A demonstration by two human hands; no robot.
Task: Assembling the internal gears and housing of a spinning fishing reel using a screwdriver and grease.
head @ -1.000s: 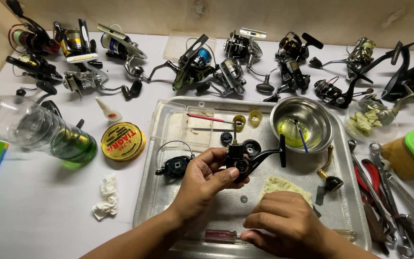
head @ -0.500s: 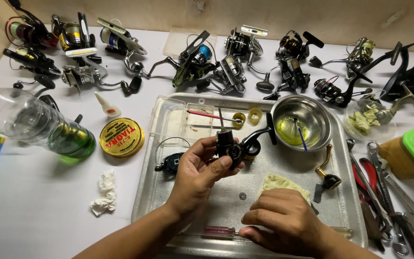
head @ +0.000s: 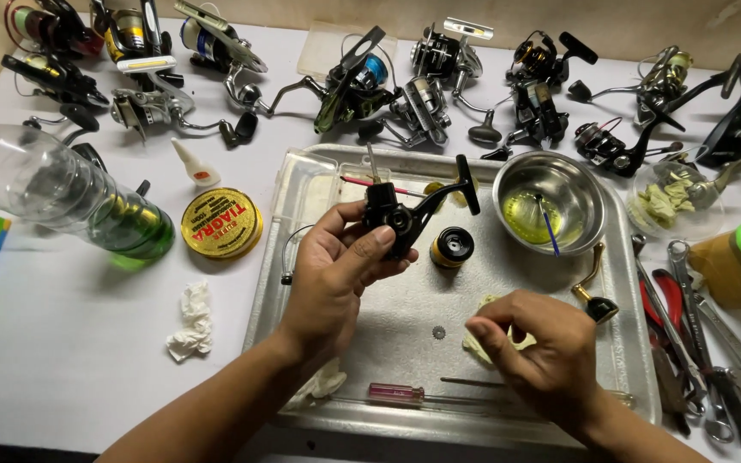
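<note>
From the head camera, the left hand (head: 332, 274) is raised over a metal tray (head: 645, 360) on the white bench (head: 70, 343). Its fingers are curled around a black reel body (head: 396, 219), thumb across the front, so the body sits above the tray's left half with its stem pointing up and to the right. Just beside it on the tray lies a dark spool (head: 452, 247) with a gold rim.

The right hand (head: 538, 351) rests low on the tray, fingers bent and pinched on a pale cloth (head: 482, 343) — only the cloth's edges show under the hand. A small gear (head: 438, 332) lies between the two hands, apart from both. Near the tray's front edge lies a screwdriver (head: 396, 393) with a pink handle.

At the tray's far right corner stands a steel bowl (head: 551, 201) holding yellowish liquid and a blue stick. A loose crank handle (head: 593, 296) lies below the bowl.

Off the tray to the left are a yellow tin (head: 221, 224), a clear bottle (head: 62, 201) lying on its side with green liquid in it, and a crumpled tissue (head: 190, 321). Many reels (head: 362, 86) line the back of the bench — tools (head: 696, 343) lie at the right.
</note>
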